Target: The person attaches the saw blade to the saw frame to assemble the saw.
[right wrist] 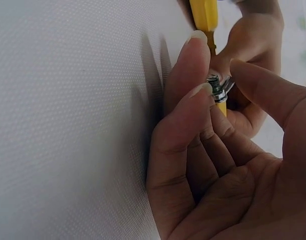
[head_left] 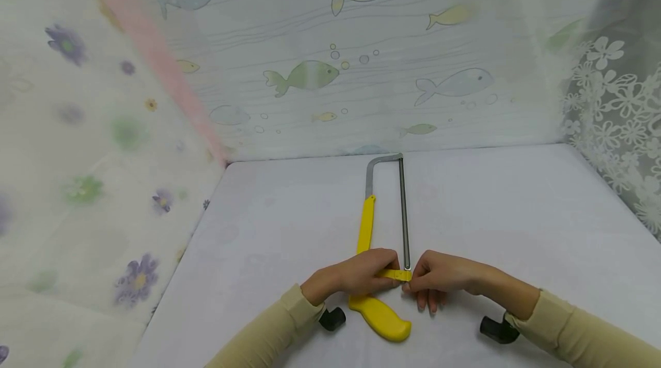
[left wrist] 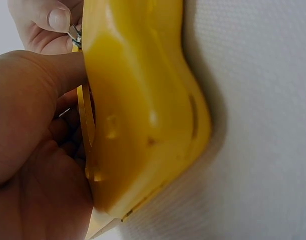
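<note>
A hacksaw point(head_left: 365, 224) with a yellow handle point(head_left: 383, 317) and a grey metal front bow lies on the white tabletop. Its dark blade point(head_left: 405, 213) runs along the right side, away from the person. My left hand point(head_left: 364, 273) grips the yellow frame just above the handle, around the bar that holds the blade's near end. At that end, a small metal wing nut point(right wrist: 220, 94) sits on a threaded bolt. My right hand point(head_left: 444, 275) has thumb and forefinger at the wing nut, pinching it, with the other fingers curled loosely below. In the left wrist view, the handle hides part of both hands.
White cloth covers the tabletop point(head_left: 268, 213). A fish-patterned curtain point(head_left: 289, 29) hangs at the back, a flowered one point(head_left: 103, 144) on the left, and lace point(head_left: 614, 98) on the right. Black wrist devices point(head_left: 498, 330) sit under both sleeves.
</note>
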Motion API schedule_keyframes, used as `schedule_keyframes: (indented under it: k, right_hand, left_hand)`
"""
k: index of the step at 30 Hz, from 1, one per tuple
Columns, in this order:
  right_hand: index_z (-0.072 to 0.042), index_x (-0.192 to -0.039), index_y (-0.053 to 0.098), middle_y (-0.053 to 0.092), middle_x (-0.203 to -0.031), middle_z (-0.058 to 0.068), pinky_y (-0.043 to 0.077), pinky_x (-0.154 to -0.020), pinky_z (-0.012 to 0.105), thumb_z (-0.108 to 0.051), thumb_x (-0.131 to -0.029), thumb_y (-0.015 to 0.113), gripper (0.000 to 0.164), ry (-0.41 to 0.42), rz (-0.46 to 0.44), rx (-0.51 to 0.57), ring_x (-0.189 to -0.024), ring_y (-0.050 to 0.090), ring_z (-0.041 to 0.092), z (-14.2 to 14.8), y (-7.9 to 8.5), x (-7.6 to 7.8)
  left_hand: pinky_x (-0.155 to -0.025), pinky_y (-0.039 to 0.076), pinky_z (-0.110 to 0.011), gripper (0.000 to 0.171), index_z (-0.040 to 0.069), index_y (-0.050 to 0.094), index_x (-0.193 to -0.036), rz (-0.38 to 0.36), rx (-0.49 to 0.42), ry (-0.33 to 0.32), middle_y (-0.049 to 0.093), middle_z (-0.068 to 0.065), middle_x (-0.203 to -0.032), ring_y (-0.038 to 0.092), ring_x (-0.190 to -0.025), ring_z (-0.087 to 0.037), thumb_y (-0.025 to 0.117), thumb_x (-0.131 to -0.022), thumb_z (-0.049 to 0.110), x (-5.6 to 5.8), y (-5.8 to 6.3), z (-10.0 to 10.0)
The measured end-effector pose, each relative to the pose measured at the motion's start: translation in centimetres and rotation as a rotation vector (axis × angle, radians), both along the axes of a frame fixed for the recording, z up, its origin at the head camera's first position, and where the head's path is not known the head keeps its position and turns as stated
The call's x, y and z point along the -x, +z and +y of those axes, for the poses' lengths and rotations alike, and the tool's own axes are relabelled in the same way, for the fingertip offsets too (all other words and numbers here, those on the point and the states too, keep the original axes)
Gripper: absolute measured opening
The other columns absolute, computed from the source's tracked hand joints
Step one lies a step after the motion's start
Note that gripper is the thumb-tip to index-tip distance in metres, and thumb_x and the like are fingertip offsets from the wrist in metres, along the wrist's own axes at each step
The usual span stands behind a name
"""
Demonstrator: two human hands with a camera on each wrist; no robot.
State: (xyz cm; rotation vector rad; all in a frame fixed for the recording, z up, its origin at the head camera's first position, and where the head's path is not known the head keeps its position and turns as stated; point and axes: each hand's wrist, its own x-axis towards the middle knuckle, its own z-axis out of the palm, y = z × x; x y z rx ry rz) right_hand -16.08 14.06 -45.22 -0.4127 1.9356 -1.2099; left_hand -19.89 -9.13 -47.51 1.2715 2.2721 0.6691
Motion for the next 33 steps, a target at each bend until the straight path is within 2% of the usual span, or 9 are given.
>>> schedule_keyframes:
  k: [10, 18, 24, 29, 33]
  right_hand:
    - [0.003, -0.084, 0.072, 0.068, -0.068, 0.008, 0.042, -0.049, 0.022, -0.014, -0.097, 0.068, 0.021, 0.038, 0.051, 0.037, -0.054, 0.061, 0.013, 0.9, -0.1, 0.1]
    - [0.003, -0.085, 0.071, 0.066, -0.068, 0.007, 0.042, -0.049, 0.022, -0.011, -0.096, 0.070, 0.018, 0.039, 0.049, 0.058, -0.055, 0.061, 0.013, 1.0, -0.3, 0.2]
    - [0.001, -0.084, 0.074, 0.069, -0.069, 0.008, 0.041, -0.049, 0.022, -0.016, -0.096, 0.070, 0.022, 0.050, 0.044, 0.050, -0.054, 0.060, 0.012, 0.7, -0.2, 0.2]
    - [0.001, -0.082, 0.075, 0.070, -0.069, 0.009, 0.041, -0.049, 0.021, -0.026, -0.098, 0.069, 0.032, 0.027, 0.014, 0.029, -0.053, 0.061, 0.012, 0.2, 0.1, 0.1]
    - [0.001, -0.082, 0.075, 0.071, -0.070, 0.011, 0.040, -0.048, 0.021, -0.028, -0.098, 0.069, 0.034, 0.005, 0.003, 0.022, -0.052, 0.060, 0.011, -0.1, 0.2, 0.1]
  left_hand:
    - [-0.078, 0.041, -0.015, 0.011, 0.015, 0.057, -0.106, 0.015, 0.009, 0.005, 0.056, 0.008, -0.095, 0.049, -0.085, -0.004, 0.063, -0.104, 0.024, -0.1, 0.1, 0.0]
    - [-0.078, 0.041, -0.014, 0.011, 0.015, 0.057, -0.105, 0.030, 0.004, -0.003, 0.056, 0.008, -0.094, 0.049, -0.085, -0.004, 0.063, -0.104, 0.024, 0.0, 0.0, 0.0]
    - [-0.075, 0.040, -0.015, 0.011, 0.015, 0.057, -0.106, 0.018, 0.004, 0.004, 0.055, 0.008, -0.092, 0.047, -0.082, -0.004, 0.063, -0.104, 0.024, 0.0, 0.0, 0.0]
    - [-0.079, 0.042, -0.015, 0.010, 0.015, 0.058, -0.107, 0.002, 0.000, 0.002, 0.057, 0.009, -0.095, 0.049, -0.086, -0.003, 0.063, -0.104, 0.021, 0.1, -0.1, 0.0]
    - [-0.081, 0.042, -0.015, 0.007, 0.014, 0.058, -0.107, 0.013, 0.001, -0.003, 0.057, 0.009, -0.096, 0.050, -0.087, -0.004, 0.063, -0.103, 0.018, 0.1, -0.1, 0.0]
